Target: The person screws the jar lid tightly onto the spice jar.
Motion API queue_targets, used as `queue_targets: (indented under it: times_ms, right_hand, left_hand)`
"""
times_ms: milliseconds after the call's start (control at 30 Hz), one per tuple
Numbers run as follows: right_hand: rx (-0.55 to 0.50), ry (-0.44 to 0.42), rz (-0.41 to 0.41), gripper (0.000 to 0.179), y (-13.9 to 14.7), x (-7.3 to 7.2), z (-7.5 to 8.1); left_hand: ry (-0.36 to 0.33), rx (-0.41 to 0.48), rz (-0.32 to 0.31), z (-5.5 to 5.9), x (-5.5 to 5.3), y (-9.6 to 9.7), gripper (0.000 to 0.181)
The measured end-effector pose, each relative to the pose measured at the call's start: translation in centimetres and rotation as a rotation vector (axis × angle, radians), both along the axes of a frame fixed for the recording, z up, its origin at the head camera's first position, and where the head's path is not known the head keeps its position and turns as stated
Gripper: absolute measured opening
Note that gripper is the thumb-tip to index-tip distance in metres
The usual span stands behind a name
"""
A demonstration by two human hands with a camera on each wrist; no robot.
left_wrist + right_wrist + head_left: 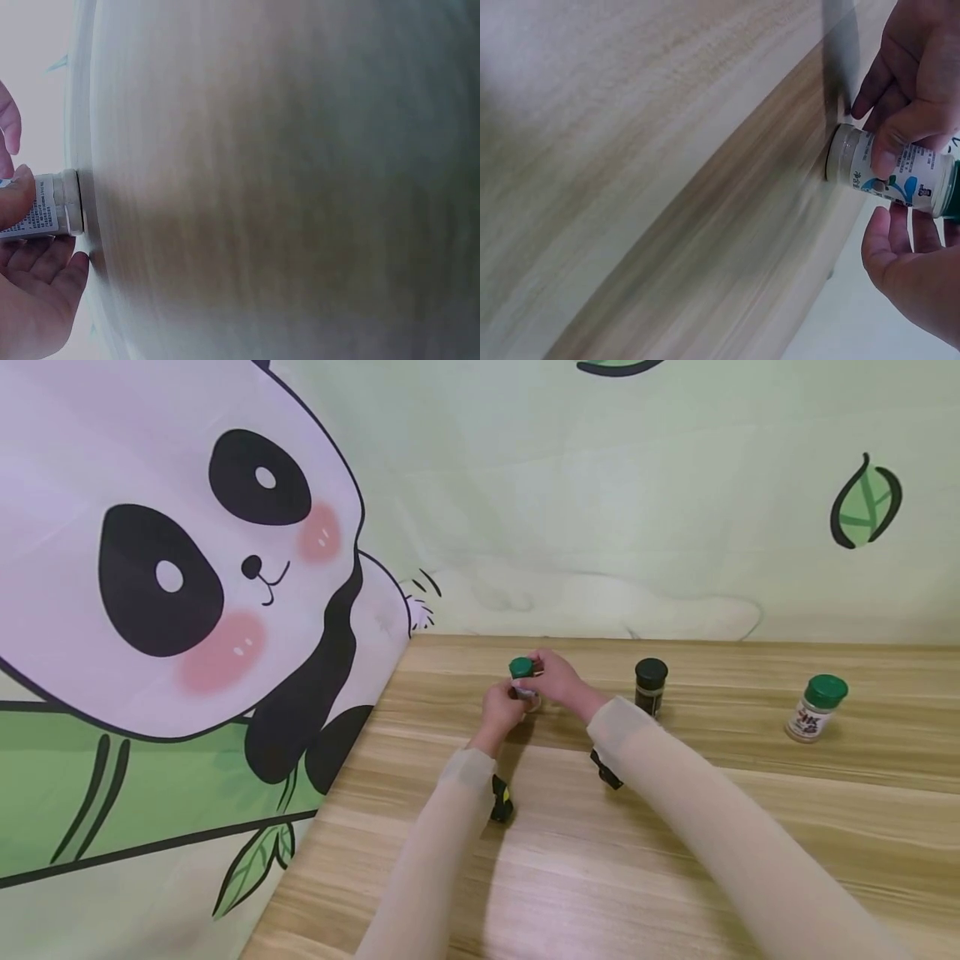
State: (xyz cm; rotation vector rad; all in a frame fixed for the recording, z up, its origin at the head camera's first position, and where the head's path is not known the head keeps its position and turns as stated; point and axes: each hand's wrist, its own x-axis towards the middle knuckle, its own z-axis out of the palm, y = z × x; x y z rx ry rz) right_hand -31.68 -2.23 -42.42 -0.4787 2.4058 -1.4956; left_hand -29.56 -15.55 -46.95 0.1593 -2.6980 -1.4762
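In the head view a seasoning bottle (521, 667) with a green cap stands near the left back of the table. My left hand (504, 708) grips its body from the left, the thumb across the printed label in the left wrist view. My right hand (561, 683) is at the bottle's other side, near the cap, its fingers loosely bent in the right wrist view. Whether those fingertips press the bottle is hard to see. The clear base of the bottle (892, 169) is down at the wooden surface.
A dark-capped bottle (650, 687) stands right of my hands, partly behind the right sleeve. Farther right stands another green-capped seasoning bottle (816, 708). Behind the wooden table (570, 860) hangs a green backdrop (600, 510) with a panda print along the left.
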Motion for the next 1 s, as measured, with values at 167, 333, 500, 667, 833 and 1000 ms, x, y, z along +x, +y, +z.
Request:
queue_targets:
  times_ms: [167, 333, 500, 667, 833, 1000]
  right_hand:
    - [-0.002, 0.014, -0.034, 0.048, -0.3, 0.4, 0.0]
    - [-0.013, 0.011, -0.068, 0.051, -0.5, 0.5, -0.3]
    - [-0.031, 0.012, -0.098, 0.051, -0.7, 0.7, -0.6]
    - [-0.043, 0.014, -0.117, 0.052, -0.7, 0.9, -0.9]
    - [-0.048, 0.013, -0.128, 0.054, -0.9, 1.0, -1.0]
    - [-0.081, 0.002, -0.145, 0.054, -1.0, 1.1, -1.1]
  left_hand:
    - [-0.004, 0.008, 0.007, -0.1, 0.0, 0.0, 0.022]
    - [-0.001, 0.022, 0.015, 0.0, 0.0, 0.0, 0.021]
    - [0.0, 0.015, 0.015, 0.1, 0.1, 0.0, 0.02]
    - [-0.013, 0.011, 0.01, 0.1, 0.2, 0.1, 0.019]
    - [-0.011, -0.026, 0.018, 0.0, 0.0, 0.1, 0.022]
    - [-0.005, -0.041, 0.014, 0.0, 0.0, 0.0, 0.024]
